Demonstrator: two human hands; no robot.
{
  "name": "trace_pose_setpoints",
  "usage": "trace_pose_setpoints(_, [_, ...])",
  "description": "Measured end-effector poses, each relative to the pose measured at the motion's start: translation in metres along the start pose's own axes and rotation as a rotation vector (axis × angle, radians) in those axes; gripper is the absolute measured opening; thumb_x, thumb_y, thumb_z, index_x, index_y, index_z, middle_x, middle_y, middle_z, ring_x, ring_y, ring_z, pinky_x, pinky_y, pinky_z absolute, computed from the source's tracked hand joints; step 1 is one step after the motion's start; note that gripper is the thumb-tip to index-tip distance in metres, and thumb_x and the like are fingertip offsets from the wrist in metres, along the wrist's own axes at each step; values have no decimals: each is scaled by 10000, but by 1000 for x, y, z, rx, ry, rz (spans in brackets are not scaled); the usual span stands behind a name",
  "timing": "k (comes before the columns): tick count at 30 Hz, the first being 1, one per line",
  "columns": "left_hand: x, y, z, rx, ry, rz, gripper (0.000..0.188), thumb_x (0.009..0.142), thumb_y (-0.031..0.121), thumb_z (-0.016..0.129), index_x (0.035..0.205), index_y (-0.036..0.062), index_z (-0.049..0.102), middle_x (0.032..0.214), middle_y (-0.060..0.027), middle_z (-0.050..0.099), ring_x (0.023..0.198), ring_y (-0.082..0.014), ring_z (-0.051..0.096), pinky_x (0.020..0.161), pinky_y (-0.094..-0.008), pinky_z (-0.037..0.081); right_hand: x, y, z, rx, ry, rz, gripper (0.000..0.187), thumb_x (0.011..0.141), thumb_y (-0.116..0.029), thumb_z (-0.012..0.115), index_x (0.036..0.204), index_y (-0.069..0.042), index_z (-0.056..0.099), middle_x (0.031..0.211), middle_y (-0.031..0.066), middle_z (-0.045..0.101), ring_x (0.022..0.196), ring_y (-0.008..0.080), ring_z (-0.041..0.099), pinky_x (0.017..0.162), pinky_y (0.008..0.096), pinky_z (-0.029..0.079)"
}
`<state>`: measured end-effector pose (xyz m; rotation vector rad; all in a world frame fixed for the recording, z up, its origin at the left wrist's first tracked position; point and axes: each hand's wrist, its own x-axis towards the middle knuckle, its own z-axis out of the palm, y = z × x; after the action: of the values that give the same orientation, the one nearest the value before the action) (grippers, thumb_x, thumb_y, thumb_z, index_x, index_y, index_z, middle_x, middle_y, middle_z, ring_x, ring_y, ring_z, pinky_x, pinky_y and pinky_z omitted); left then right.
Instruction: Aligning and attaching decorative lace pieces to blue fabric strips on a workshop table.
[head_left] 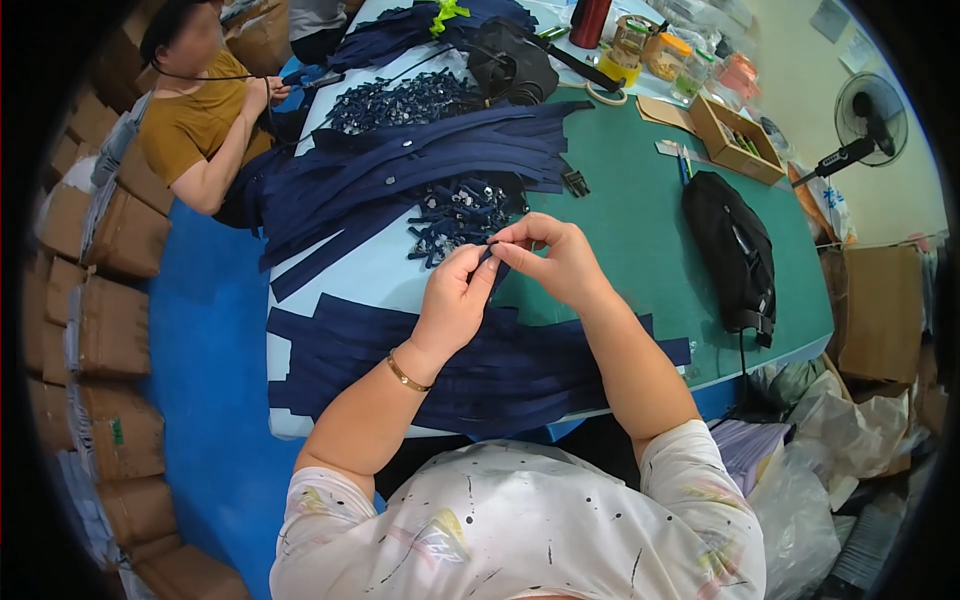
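My left hand (455, 300) and my right hand (550, 258) meet above the table, both pinching the end of one navy blue strap (497, 262) between fingertips. A gold bracelet sits on my left wrist. Just beyond my hands lies a small heap of dark slider pieces (458, 215). A layer of finished navy straps (490, 375) lies under my forearms at the near table edge. A bigger spread of long navy straps (400, 170) crosses the table farther off.
A black bag (735, 250) lies on the green table (630, 200) to my right. A cardboard box (735, 140), jars and a red bottle (590, 20) stand at the far end. Another person (200, 110) works at the left. Cardboard cartons (100, 330) line the blue floor.
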<state>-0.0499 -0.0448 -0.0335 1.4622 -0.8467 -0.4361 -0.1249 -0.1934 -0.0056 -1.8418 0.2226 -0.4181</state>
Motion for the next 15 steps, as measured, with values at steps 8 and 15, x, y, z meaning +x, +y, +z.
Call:
trace_pose_setpoints(8, [3,8,0,175,-14,135,150,924,113,527,893,-27,568,729,-72,495,639,-179,454,580,-280,388,-4,-7,-7,61,-30,-51,120,783,-90,705,883,-26,691,799,4,603,714,77,533,665,221,439])
trace_pose_setpoints(15, [4,12,-1,245,-45,171,134,917,91,536,960,-27,581,763,-74,512,644,-176,468,586,-270,399,-7,-13,-17,-78,-19,-159,135,751,-76,729,878,-46,693,764,31,624,700,101,578,651,234,463])
